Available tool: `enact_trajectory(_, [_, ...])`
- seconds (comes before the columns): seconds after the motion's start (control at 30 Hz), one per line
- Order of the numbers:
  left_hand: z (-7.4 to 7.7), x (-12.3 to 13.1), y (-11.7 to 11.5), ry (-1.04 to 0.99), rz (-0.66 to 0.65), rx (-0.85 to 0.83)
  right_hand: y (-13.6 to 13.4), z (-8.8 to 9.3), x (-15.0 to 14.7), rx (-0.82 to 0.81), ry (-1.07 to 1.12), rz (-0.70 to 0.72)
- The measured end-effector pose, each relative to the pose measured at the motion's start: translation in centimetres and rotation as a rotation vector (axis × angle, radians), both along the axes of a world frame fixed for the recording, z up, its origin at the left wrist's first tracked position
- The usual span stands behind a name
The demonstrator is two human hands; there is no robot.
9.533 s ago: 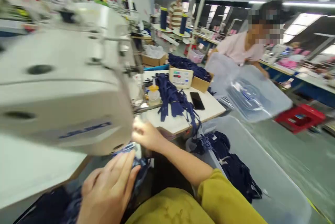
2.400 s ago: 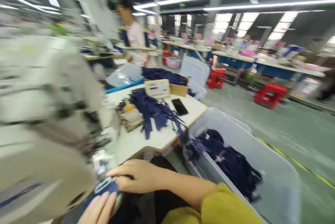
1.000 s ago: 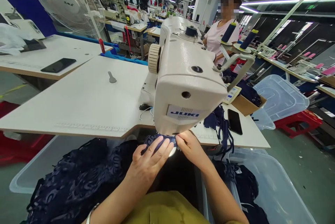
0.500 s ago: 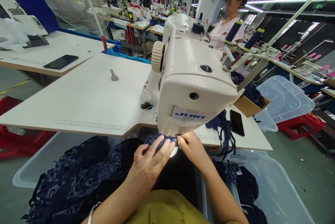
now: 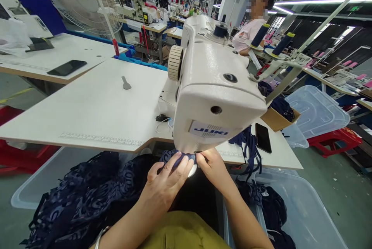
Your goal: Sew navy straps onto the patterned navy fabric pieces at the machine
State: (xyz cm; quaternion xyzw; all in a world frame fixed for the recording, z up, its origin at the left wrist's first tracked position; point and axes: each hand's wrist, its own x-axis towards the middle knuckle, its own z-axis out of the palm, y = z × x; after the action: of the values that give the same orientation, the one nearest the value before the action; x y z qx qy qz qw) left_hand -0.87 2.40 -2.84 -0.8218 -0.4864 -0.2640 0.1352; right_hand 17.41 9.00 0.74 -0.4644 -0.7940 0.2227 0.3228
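A small navy patterned fabric piece (image 5: 186,157) lies beneath the head of the white JUKI sewing machine (image 5: 216,113). My left hand (image 5: 165,179) is closed over it, its fingers bent across the cloth and pressing it down. At the cloth's right edge, my right hand (image 5: 213,167) pinches with thumb and forefinger. The machine head hides the needle and part of the fabric. Just below the fingertips shows a round white part (image 5: 192,170) of the machine.
Piled navy garments (image 5: 87,198) fill the left side. On the right are a clear plastic bin (image 5: 308,202) with dark cloth, navy strips (image 5: 250,148) and a phone (image 5: 263,137). The white tabletop (image 5: 95,101) extends left. A person in a pink top (image 5: 247,33) stands behind the machine.
Both hands keep nearly the same position on the fabric. The person behind the machine has turned and leaned a little. The view has shifted slightly.
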Motion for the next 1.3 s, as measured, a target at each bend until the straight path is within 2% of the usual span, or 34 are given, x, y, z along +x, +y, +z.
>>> enact_trajectory(0.23, [0.2, -0.2, -0.1, 0.042, 0.026, 0.116, -0.3, -1.3, -0.3, -0.011, 0.044, -0.027])
enact_trajectory(0.33, [0.2, -0.5, -0.2, 0.025, -0.022, 0.097, -0.1, -1.9, -0.5, -0.031, 0.092, -0.043])
enact_trajectory(0.43, [0.3, -0.9, -0.4, -0.115, -0.073, 0.03, -0.2, -1.9, -0.7, -0.037, 0.137, -0.028])
enact_trajectory(0.57, [-0.2, -1.6, 0.2, -0.486, -0.073, -0.178, -0.4, -1.8, -0.9, -0.065, 0.167, -0.052])
enact_trajectory(0.63, [-0.6, -2.1, 1.1, -0.665, -0.08, -0.379, -0.4, -1.9, -0.8, -0.107, 0.192, -0.067])
enact_trajectory(0.7, [-1.0, -2.7, 2.0, -0.746, -0.121, -0.564, -0.5, -2.2, -0.7, -0.161, 0.224, -0.081])
enact_trajectory(0.77, [-1.5, -3.3, 2.8, -0.737, -0.141, -0.664, -0.6, -2.3, -0.5, -0.2, 0.252, -0.095])
enact_trajectory(0.87, [-2.2, -4.4, 3.4, -0.708, -0.079, -0.688, -0.9, -2.0, -0.4, -0.171, 0.289, -0.11])
enact_trajectory(1.07, [-4.0, -8.0, 2.9, -0.68, 0.028, -0.89, -1.5, -1.1, -0.6, -0.157, 0.211, -0.086])
enact_trajectory(1.17, [-3.7, -10.2, 1.8, -0.671, 0.045, -0.991, -2.0, -0.7, -0.1, -0.172, 0.095, -0.136])
enact_trajectory(1.2, [-3.4, -10.8, 1.3, -0.666, 0.041, -1.029, -2.3, -0.4, 0.4, -0.174, 0.041, -0.109])
enact_trajectory(1.3, [-2.1, -12.3, 0.1, -0.655, 0.014, -1.147, -3.0, 0.9, 3.3, -0.177, -0.057, 0.103])
